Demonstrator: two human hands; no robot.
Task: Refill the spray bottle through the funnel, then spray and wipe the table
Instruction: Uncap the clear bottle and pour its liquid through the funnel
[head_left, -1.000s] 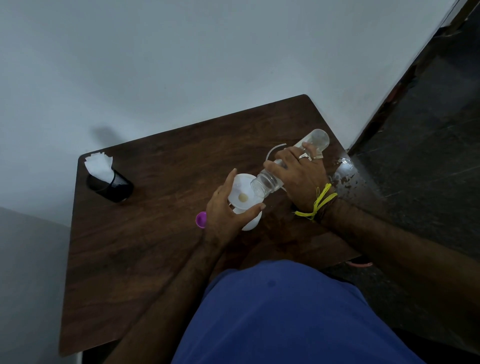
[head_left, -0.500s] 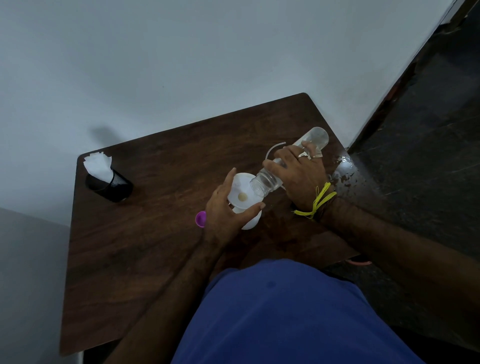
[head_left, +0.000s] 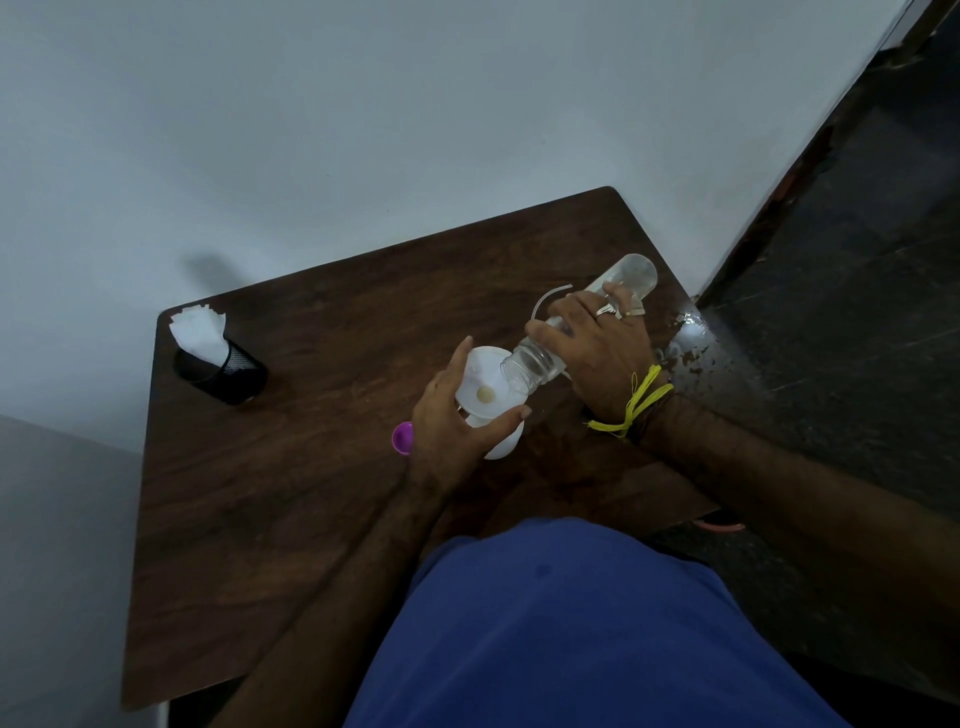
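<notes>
A white funnel (head_left: 480, 387) sits in the neck of a white spray bottle (head_left: 504, 444) on the dark wooden table (head_left: 311, 441). My left hand (head_left: 452, 415) wraps around the funnel and the bottle from the left. My right hand (head_left: 597, 348) grips a clear plastic bottle (head_left: 631, 273), tilted with its open mouth (head_left: 522, 371) over the funnel's rim and its base raised to the back right. A thin curved white tube (head_left: 545, 304) shows just behind my right hand.
A purple cap (head_left: 402, 437) lies left of my left hand. A black mesh holder (head_left: 228, 371) with white paper napkins (head_left: 197, 327) stands at the table's back left. Water is spilled at the table's right edge (head_left: 685, 343). A wall runs behind the table.
Both hands hold nearly the same pose. The clear bottle stays tilted over the funnel with no visible shift.
</notes>
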